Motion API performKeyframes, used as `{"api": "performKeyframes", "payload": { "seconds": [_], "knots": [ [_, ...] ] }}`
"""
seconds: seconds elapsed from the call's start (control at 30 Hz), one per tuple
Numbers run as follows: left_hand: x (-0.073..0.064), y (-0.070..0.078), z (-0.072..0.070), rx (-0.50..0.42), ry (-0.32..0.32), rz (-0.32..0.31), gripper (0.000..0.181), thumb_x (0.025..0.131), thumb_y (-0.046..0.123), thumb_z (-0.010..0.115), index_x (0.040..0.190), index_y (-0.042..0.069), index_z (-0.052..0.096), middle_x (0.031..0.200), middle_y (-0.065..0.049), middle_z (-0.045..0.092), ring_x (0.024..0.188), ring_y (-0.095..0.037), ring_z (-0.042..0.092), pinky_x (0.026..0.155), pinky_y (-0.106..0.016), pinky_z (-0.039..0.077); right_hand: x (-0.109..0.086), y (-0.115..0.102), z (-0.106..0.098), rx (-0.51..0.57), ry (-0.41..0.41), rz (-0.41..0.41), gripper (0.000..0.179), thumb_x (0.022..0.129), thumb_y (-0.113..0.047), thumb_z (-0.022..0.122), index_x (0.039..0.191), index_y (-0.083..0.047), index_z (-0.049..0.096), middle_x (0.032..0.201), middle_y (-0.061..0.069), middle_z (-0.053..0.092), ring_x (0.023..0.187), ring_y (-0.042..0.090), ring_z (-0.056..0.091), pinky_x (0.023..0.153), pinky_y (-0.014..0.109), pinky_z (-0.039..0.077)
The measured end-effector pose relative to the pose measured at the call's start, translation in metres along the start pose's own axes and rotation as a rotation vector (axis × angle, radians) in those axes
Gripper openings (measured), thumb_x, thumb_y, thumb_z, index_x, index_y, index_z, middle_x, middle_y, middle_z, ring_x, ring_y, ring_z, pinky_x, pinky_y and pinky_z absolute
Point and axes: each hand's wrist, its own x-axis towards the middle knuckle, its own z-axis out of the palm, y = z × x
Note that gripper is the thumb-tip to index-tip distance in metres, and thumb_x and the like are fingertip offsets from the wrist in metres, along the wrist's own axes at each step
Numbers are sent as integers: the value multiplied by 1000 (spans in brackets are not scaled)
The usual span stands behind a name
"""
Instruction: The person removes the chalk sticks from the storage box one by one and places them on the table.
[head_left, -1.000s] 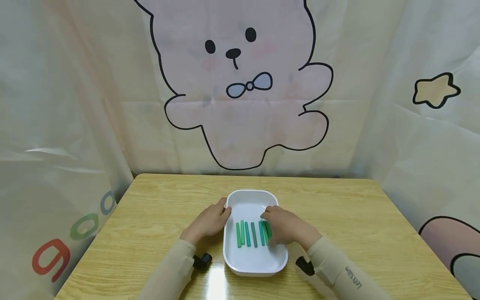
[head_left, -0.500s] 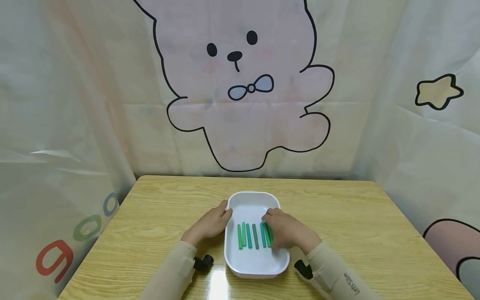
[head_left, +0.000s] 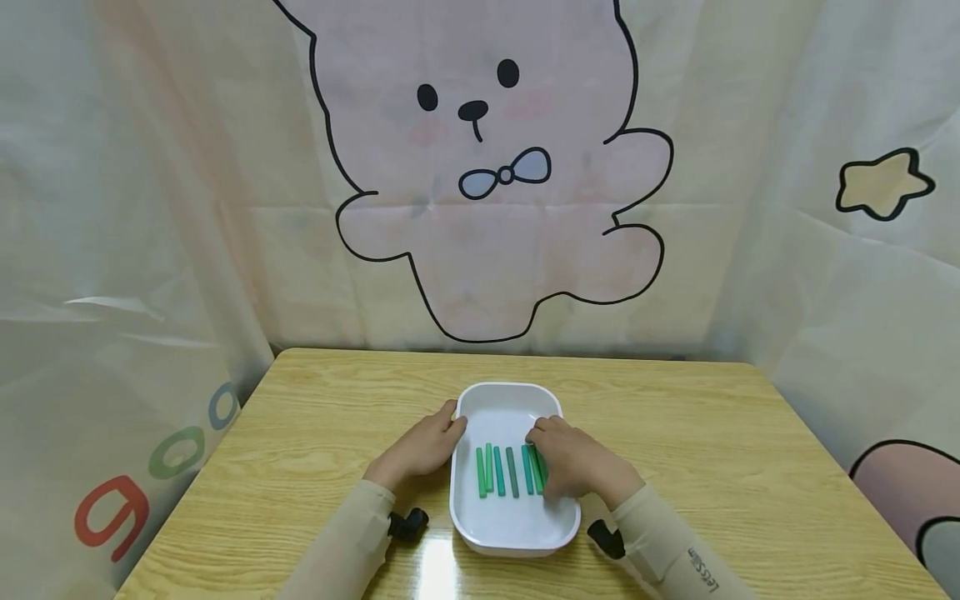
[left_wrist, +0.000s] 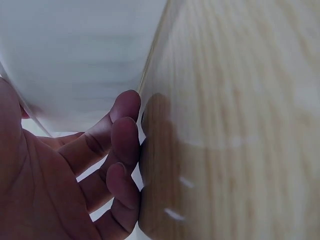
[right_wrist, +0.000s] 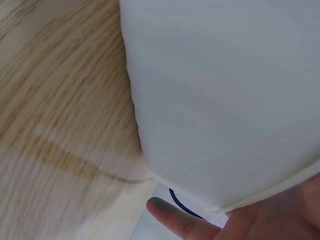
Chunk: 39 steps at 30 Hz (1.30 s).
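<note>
A white tray stands lengthwise on the table, with several short green and teal sticks lying side by side in it. My left hand grips the tray's left side, thumb at the rim. In the left wrist view its fingers curl against the tray's outer wall, low by the wood. Over the right rim reaches my right hand, its fingers around the rightmost green stick, which they partly cover. The right wrist view shows one finger with a green-stained tip; the rest is hidden by the tray wall.
The wooden table extends to both sides of the tray and behind it. A cloth backdrop with a cartoon bear hangs beyond the far edge. Black wrist cameras sit below both hands.
The whole head view has shifted slightly right and down. Both hands keep nearly the same place on the tray, and the sticks lie as before.
</note>
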Motion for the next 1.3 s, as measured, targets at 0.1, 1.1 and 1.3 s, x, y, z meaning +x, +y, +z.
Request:
{"api": "performKeyframes", "payload": {
  "seconds": [0.1, 1.1, 1.3],
  "knots": [
    [0, 0, -1, -15, 2, -2, 55, 112, 42, 31, 157, 12, 39, 143, -13, 62, 118, -20, 62, 112, -52, 46, 1, 0, 0, 3, 4, 6, 72, 63, -15, 93, 128, -5, 65, 119, 1, 60, 105, 17, 48, 97, 40, 50],
    [0, -1, 3, 2, 5, 3, 56, 112, 44, 29, 161, 17, 32, 139, -13, 65, 113, -19, 66, 105, -50, 50, -7, -4, 4, 64, 108, 8, 71, 67, 1, 84, 135, -3, 63, 128, 7, 62, 110, 20, 53, 100, 43, 52],
    [2, -4, 6, 12, 19, -7, 56, 111, 45, 29, 160, 19, 35, 141, -10, 63, 117, -19, 64, 109, -51, 48, -8, -2, 2, 47, 113, -13, 71, 68, -4, 87, 135, -3, 64, 129, 8, 63, 111, 20, 55, 100, 44, 52]
  ]
}}
